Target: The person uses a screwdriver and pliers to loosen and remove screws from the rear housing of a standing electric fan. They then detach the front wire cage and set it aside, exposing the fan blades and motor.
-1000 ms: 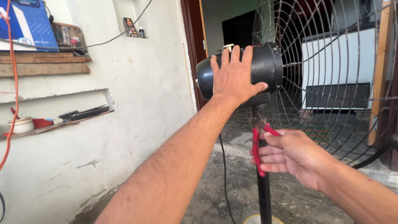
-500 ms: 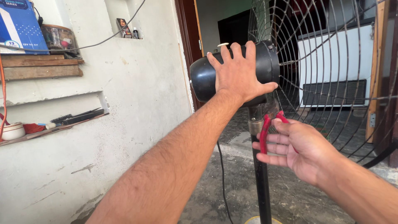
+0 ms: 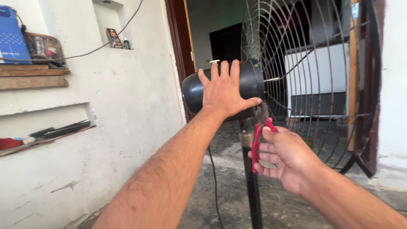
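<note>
2 hands (image 3: 224,91) (image 3: 285,156) on fan; pliers' (image 3: 256,146) tip seemingly hidden.

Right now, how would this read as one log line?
left hand: flat on fan motor housing | right hand: gripping red pliers at stand pole

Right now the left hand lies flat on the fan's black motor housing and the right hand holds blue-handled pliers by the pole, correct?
Not quite. In the head view the pliers in the right hand have red handles, not blue. The left hand does lie flat on the black motor housing.
</note>
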